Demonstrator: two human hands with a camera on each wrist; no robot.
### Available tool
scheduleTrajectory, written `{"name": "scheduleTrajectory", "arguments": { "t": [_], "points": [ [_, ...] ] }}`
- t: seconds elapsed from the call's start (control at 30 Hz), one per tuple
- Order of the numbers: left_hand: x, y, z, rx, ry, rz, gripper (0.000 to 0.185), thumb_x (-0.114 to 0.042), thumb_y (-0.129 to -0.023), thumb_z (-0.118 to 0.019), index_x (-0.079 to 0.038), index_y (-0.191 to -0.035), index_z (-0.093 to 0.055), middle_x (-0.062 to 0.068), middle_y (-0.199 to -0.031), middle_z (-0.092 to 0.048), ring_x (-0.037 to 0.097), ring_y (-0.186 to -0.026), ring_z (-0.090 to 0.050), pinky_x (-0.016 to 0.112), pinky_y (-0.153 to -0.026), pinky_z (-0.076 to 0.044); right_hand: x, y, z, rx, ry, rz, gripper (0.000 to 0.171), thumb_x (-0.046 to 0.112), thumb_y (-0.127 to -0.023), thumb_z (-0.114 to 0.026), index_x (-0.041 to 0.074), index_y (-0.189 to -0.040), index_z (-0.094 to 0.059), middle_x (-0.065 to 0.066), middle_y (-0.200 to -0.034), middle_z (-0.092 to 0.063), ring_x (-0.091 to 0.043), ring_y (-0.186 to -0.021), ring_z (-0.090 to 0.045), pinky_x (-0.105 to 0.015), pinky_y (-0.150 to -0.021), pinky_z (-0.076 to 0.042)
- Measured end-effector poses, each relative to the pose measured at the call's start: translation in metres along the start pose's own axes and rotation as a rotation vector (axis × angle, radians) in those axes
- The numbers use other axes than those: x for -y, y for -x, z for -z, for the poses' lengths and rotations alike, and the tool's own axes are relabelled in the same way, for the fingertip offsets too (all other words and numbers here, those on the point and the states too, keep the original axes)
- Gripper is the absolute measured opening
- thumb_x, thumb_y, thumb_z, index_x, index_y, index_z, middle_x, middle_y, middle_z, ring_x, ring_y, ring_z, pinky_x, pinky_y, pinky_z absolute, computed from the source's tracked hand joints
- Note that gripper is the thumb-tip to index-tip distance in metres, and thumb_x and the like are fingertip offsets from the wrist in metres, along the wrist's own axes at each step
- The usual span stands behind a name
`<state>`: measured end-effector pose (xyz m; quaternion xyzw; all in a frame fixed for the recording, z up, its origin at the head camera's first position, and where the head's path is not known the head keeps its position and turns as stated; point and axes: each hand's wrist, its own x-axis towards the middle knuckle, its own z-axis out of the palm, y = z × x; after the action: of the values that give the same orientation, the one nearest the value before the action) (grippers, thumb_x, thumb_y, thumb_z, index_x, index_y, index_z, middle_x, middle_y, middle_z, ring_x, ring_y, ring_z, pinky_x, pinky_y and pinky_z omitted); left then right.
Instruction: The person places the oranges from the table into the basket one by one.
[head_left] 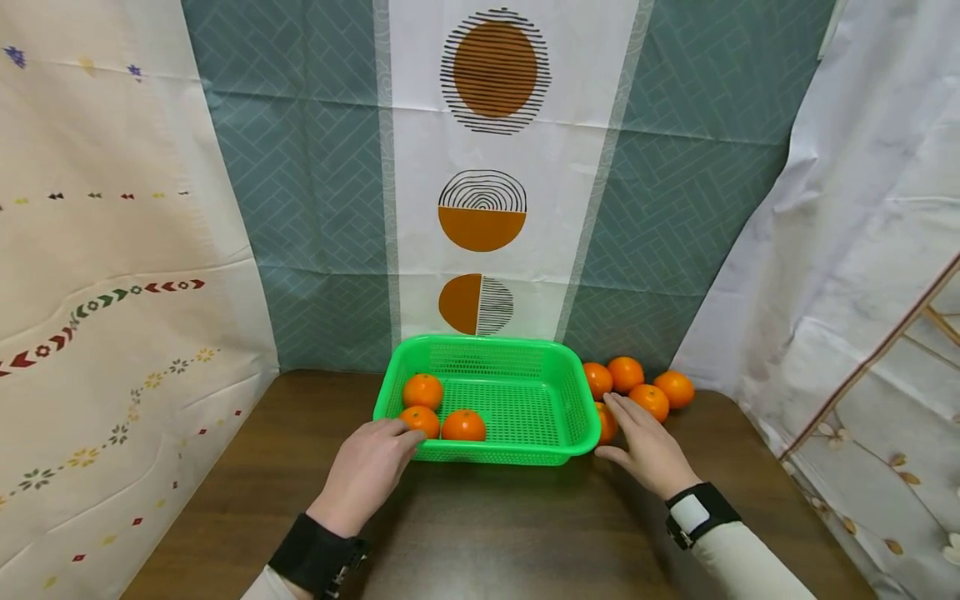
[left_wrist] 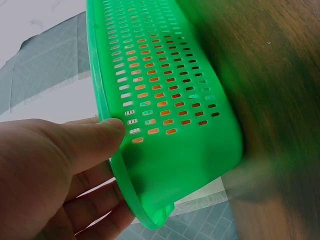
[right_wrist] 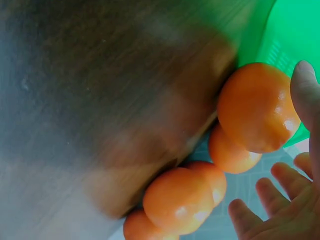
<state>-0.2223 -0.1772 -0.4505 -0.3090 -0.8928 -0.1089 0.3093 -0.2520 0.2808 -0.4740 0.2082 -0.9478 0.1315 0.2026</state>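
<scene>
The left hand (head_left: 369, 471) pinched a green perforated basket (head_left: 525, 454) by its rim, three mandarins (head_left: 464, 426) inside just beyond; the right hand (head_left: 654, 450), fingers apart, hung beside five more mandarins (head_left: 649, 402), perhaps touching one.

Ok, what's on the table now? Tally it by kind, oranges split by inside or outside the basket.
Oranges inside: 3
Oranges outside: 5
Basket: 1
Total: 9
</scene>
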Motion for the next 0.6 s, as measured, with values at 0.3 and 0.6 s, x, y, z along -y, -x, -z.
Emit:
{"name": "scheduleTrajectory", "arguments": {
  "t": [0.3,0.6],
  "points": [
    [0.002,-0.002,0.000,0.004,0.001,0.001,0.022,-0.015,-0.083,-0.085,-0.020,-0.102,-0.076,-0.005,-0.093,-0.067,0.017,-0.085,-0.063,0.036,-0.083,-0.055,0.000,-0.004,-0.005,0.027,-0.024,-0.034,0.091,0.035,-0.080,-0.087,0.004,-0.153,-0.041,-0.016,-0.153,-0.043,-0.038,-0.136,-0.043,-0.059,-0.103,-0.044],
    [0.002,0.001,-0.003,-0.015,0.004,-0.011,0.024,-0.012,-0.081,-0.086,-0.018,-0.102,-0.076,-0.003,-0.093,-0.066,0.020,-0.084,-0.062,0.038,-0.081,-0.055,0.001,-0.002,-0.011,0.032,-0.026,-0.049,0.090,0.035,-0.081,-0.086,0.004,-0.153,-0.041,-0.015,-0.151,-0.045,-0.037,-0.133,-0.047,-0.059,-0.100,-0.046]
  ]
}}
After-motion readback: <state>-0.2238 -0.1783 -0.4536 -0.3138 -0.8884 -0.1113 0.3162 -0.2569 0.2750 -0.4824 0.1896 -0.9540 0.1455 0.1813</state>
